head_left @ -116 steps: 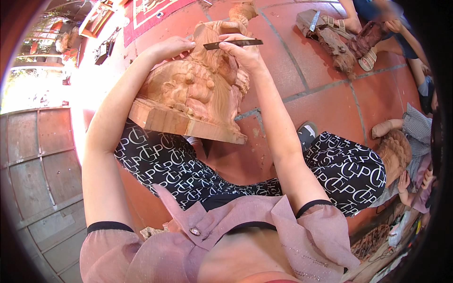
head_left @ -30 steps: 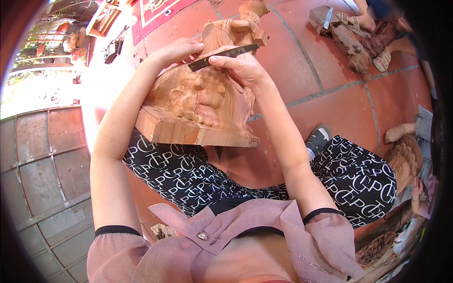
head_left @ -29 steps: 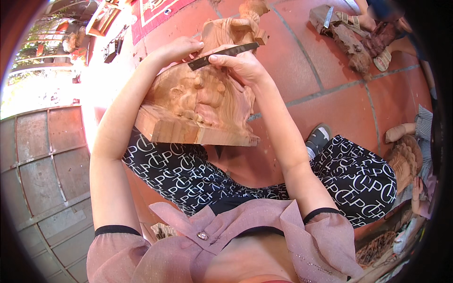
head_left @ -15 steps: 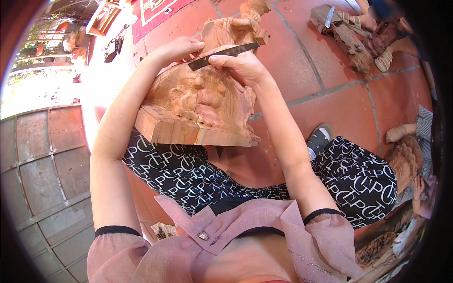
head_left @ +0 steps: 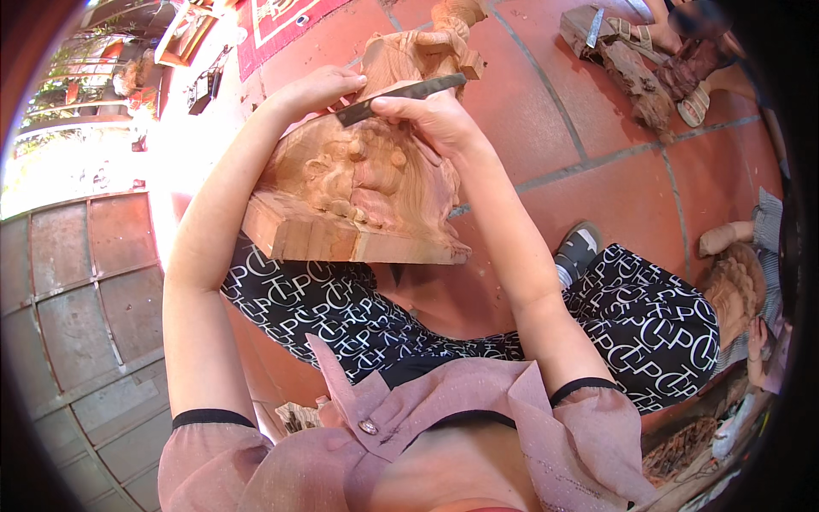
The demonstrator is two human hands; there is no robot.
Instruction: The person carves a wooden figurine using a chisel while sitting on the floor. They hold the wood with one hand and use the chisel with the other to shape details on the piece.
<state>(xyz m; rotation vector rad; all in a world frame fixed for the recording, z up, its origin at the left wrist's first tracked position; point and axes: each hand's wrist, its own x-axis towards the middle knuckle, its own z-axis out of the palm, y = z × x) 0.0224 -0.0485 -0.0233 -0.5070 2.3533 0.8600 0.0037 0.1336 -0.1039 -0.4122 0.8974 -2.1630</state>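
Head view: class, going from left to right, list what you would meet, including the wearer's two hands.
Framed panels, the left hand at the large wood carving, the right hand holding the dark flat strip, a dark grey shoe, the scalloped wooden piece.

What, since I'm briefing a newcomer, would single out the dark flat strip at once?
Find the big wood carving above the patterned trousers. Over it, the right hand holds the dark strip. Unlike the carving's brown curves, it is narrow, straight and blackish.
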